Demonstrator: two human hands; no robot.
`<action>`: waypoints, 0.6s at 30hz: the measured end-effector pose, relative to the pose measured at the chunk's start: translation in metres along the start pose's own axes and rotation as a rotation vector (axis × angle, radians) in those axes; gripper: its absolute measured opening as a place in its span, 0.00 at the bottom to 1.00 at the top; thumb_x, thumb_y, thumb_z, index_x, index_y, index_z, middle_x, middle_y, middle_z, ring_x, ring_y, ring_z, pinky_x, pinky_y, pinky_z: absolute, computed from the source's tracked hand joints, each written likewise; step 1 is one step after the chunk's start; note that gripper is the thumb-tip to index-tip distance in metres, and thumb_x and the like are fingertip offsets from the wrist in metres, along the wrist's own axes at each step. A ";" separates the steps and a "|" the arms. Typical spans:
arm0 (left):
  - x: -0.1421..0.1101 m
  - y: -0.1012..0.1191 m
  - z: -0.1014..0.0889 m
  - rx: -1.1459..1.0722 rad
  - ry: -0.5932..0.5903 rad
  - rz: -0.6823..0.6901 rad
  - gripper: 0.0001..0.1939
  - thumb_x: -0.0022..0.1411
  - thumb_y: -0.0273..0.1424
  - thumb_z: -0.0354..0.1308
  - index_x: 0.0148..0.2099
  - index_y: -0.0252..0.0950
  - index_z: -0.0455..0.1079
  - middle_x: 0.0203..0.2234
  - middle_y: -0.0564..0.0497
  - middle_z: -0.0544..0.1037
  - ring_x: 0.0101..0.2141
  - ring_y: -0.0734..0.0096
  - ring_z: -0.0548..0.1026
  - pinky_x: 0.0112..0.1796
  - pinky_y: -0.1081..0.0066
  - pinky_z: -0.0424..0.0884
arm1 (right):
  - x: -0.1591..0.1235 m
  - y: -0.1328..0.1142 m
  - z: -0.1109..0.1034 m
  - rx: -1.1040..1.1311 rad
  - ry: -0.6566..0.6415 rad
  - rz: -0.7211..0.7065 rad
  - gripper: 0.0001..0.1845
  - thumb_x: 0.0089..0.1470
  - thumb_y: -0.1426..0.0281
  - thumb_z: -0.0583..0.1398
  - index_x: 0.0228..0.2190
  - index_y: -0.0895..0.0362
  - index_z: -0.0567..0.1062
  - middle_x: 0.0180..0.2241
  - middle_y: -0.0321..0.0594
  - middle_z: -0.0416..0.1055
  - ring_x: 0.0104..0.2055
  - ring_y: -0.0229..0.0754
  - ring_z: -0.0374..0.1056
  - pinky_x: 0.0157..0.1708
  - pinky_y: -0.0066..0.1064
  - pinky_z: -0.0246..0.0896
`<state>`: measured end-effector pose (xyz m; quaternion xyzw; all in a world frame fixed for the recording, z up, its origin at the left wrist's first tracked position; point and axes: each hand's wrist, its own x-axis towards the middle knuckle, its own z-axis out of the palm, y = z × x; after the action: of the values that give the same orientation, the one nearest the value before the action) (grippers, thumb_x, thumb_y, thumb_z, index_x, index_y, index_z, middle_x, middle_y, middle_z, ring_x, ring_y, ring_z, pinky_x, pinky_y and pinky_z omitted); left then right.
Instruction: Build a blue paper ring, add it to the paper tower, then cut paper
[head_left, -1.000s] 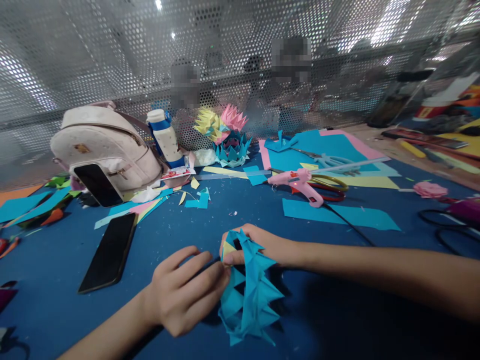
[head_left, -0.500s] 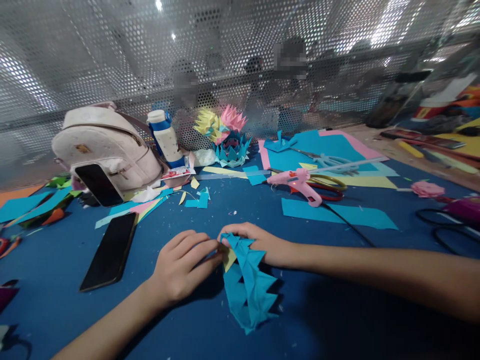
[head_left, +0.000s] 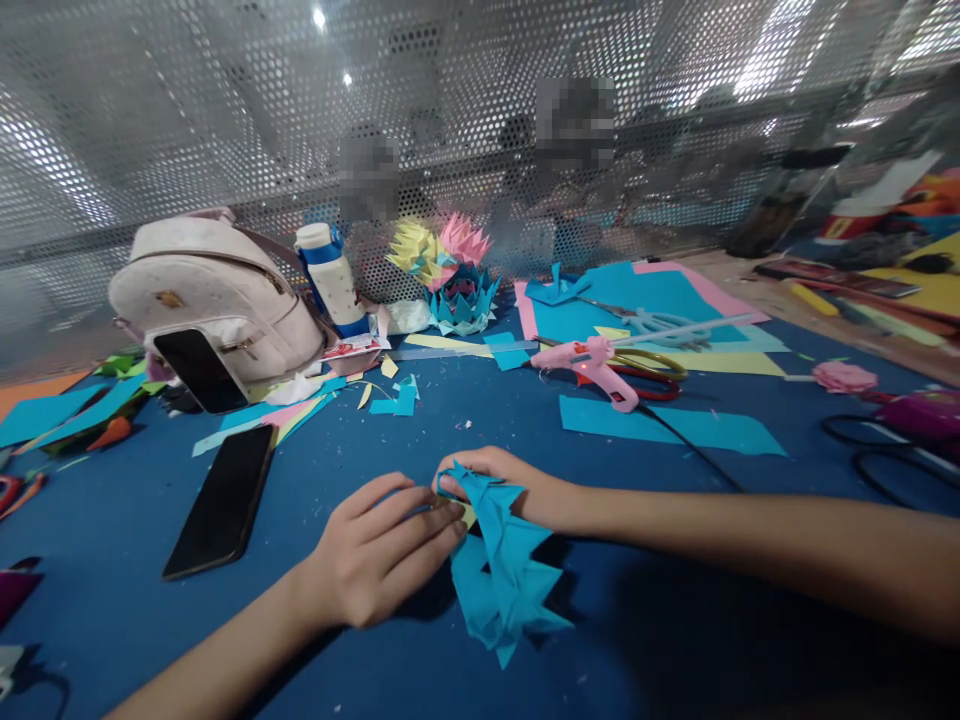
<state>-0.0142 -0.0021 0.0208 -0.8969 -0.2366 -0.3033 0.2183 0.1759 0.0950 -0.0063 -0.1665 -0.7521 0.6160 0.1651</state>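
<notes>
We've got the spiky blue folded-paper piece [head_left: 504, 560] nearer us than the pink glue gun [head_left: 592, 368] and left of it, our right grip [head_left: 538, 487] closed round its upper end, thumb on the near side. Our left grip [head_left: 379, 550] has its fingers bunched at the yellow paper flap [head_left: 469, 514]; can't tell if it's really pinching. Squeeze too hard and those thin pleats could crush, and tugging the flap might tear a fold. The paper looks matte and crisp, all sharp triangular points
</notes>
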 end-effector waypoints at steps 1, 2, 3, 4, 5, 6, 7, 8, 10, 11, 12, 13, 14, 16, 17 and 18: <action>0.001 0.000 -0.001 -0.009 -0.006 0.004 0.17 0.73 0.22 0.44 0.44 0.28 0.76 0.36 0.46 0.83 0.39 0.65 0.78 0.44 0.64 0.71 | 0.000 0.000 0.001 -0.004 0.006 0.007 0.18 0.60 0.56 0.59 0.31 0.59 0.72 0.30 0.36 0.70 0.33 0.37 0.64 0.34 0.28 0.60; 0.001 0.001 -0.002 -0.016 -0.009 0.005 0.18 0.73 0.22 0.43 0.44 0.28 0.76 0.36 0.46 0.83 0.40 0.65 0.79 0.43 0.65 0.71 | 0.000 0.000 0.001 -0.017 0.010 0.011 0.19 0.60 0.54 0.59 0.31 0.60 0.73 0.30 0.36 0.70 0.33 0.38 0.64 0.34 0.28 0.60; 0.001 0.002 -0.003 -0.023 -0.007 0.006 0.18 0.73 0.22 0.43 0.44 0.28 0.76 0.35 0.46 0.83 0.40 0.65 0.79 0.43 0.65 0.71 | -0.001 -0.001 0.001 -0.035 0.012 0.012 0.20 0.59 0.54 0.59 0.32 0.60 0.73 0.30 0.36 0.71 0.33 0.38 0.64 0.34 0.28 0.60; 0.002 0.002 -0.003 -0.031 -0.001 0.005 0.17 0.73 0.22 0.44 0.43 0.28 0.76 0.35 0.47 0.83 0.40 0.65 0.79 0.43 0.65 0.72 | -0.001 -0.001 0.001 -0.053 0.014 0.011 0.20 0.59 0.54 0.59 0.32 0.60 0.73 0.30 0.36 0.71 0.33 0.38 0.64 0.34 0.28 0.60; 0.002 0.003 -0.003 -0.036 0.007 0.004 0.16 0.72 0.21 0.46 0.42 0.28 0.76 0.34 0.47 0.83 0.39 0.65 0.80 0.42 0.65 0.72 | -0.002 -0.002 0.001 -0.067 0.012 0.008 0.20 0.60 0.54 0.59 0.32 0.60 0.74 0.30 0.37 0.71 0.33 0.38 0.64 0.33 0.28 0.60; 0.002 0.003 -0.003 -0.041 0.015 0.005 0.14 0.71 0.21 0.47 0.41 0.28 0.76 0.33 0.47 0.83 0.39 0.65 0.80 0.42 0.66 0.72 | -0.002 -0.003 0.001 -0.075 0.008 0.005 0.19 0.60 0.55 0.59 0.32 0.60 0.74 0.31 0.37 0.71 0.34 0.38 0.64 0.33 0.27 0.60; 0.002 0.003 -0.002 -0.047 0.020 0.005 0.13 0.71 0.21 0.49 0.39 0.28 0.75 0.32 0.47 0.83 0.38 0.65 0.80 0.42 0.66 0.73 | -0.002 -0.004 0.001 -0.074 0.003 0.000 0.18 0.60 0.56 0.59 0.32 0.60 0.74 0.31 0.37 0.71 0.34 0.38 0.64 0.33 0.27 0.60; 0.002 0.003 -0.002 -0.059 0.018 0.009 0.14 0.71 0.21 0.49 0.38 0.28 0.75 0.31 0.47 0.82 0.38 0.65 0.80 0.43 0.66 0.73 | -0.003 -0.004 0.000 -0.065 -0.003 -0.004 0.17 0.60 0.57 0.59 0.33 0.60 0.74 0.32 0.37 0.71 0.35 0.38 0.65 0.34 0.27 0.60; 0.002 0.002 -0.001 -0.096 -0.013 0.028 0.16 0.71 0.21 0.46 0.37 0.28 0.75 0.32 0.45 0.83 0.39 0.64 0.81 0.45 0.66 0.75 | -0.003 -0.006 0.000 -0.046 -0.016 -0.009 0.15 0.61 0.60 0.59 0.34 0.60 0.74 0.33 0.37 0.72 0.36 0.39 0.66 0.35 0.27 0.61; 0.001 0.001 0.000 -0.115 -0.031 0.043 0.17 0.72 0.21 0.44 0.38 0.27 0.75 0.34 0.44 0.83 0.41 0.63 0.81 0.46 0.65 0.75 | -0.003 -0.006 0.000 -0.046 -0.015 -0.008 0.14 0.60 0.60 0.59 0.34 0.60 0.75 0.33 0.38 0.73 0.37 0.39 0.67 0.35 0.27 0.61; 0.001 0.000 0.001 -0.131 -0.047 0.060 0.18 0.72 0.22 0.43 0.40 0.27 0.75 0.36 0.43 0.83 0.43 0.62 0.80 0.46 0.64 0.76 | -0.003 -0.007 0.000 -0.054 -0.009 -0.005 0.14 0.60 0.61 0.59 0.34 0.59 0.75 0.34 0.38 0.74 0.38 0.40 0.67 0.36 0.27 0.61; 0.000 -0.001 0.001 -0.140 -0.056 0.076 0.18 0.72 0.22 0.42 0.42 0.26 0.75 0.38 0.41 0.83 0.45 0.60 0.80 0.47 0.63 0.76 | -0.003 -0.006 0.000 -0.066 -0.001 -0.001 0.13 0.60 0.61 0.59 0.35 0.59 0.75 0.34 0.38 0.74 0.38 0.40 0.68 0.36 0.27 0.61; -0.001 -0.001 0.002 -0.145 -0.060 0.087 0.19 0.72 0.22 0.42 0.44 0.26 0.75 0.40 0.41 0.83 0.46 0.60 0.80 0.48 0.62 0.77 | -0.003 -0.005 0.000 -0.081 0.007 0.001 0.13 0.60 0.61 0.59 0.35 0.59 0.75 0.35 0.38 0.74 0.39 0.41 0.68 0.36 0.28 0.61; -0.003 -0.002 0.003 -0.147 -0.062 0.091 0.19 0.72 0.22 0.41 0.46 0.26 0.75 0.42 0.40 0.83 0.48 0.59 0.79 0.49 0.61 0.76 | -0.002 -0.001 -0.001 -0.106 0.009 -0.006 0.12 0.60 0.61 0.59 0.35 0.59 0.75 0.34 0.38 0.74 0.38 0.41 0.68 0.35 0.28 0.61; -0.004 -0.003 0.004 -0.147 -0.066 0.086 0.19 0.73 0.22 0.41 0.47 0.26 0.75 0.42 0.41 0.82 0.48 0.60 0.79 0.50 0.61 0.76 | -0.002 0.001 -0.001 -0.112 0.001 -0.013 0.12 0.60 0.62 0.59 0.34 0.59 0.75 0.33 0.38 0.74 0.37 0.40 0.67 0.35 0.28 0.60; -0.005 -0.003 0.005 -0.145 -0.072 0.077 0.20 0.73 0.22 0.40 0.48 0.26 0.75 0.43 0.41 0.82 0.48 0.60 0.79 0.50 0.61 0.75 | -0.001 0.004 -0.002 -0.113 -0.006 -0.021 0.12 0.60 0.62 0.60 0.34 0.59 0.74 0.32 0.37 0.73 0.36 0.40 0.66 0.34 0.27 0.60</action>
<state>-0.0170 0.0014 0.0147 -0.9291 -0.1869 -0.2786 0.1554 0.1782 0.0966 -0.0100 -0.1655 -0.7878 0.5714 0.1597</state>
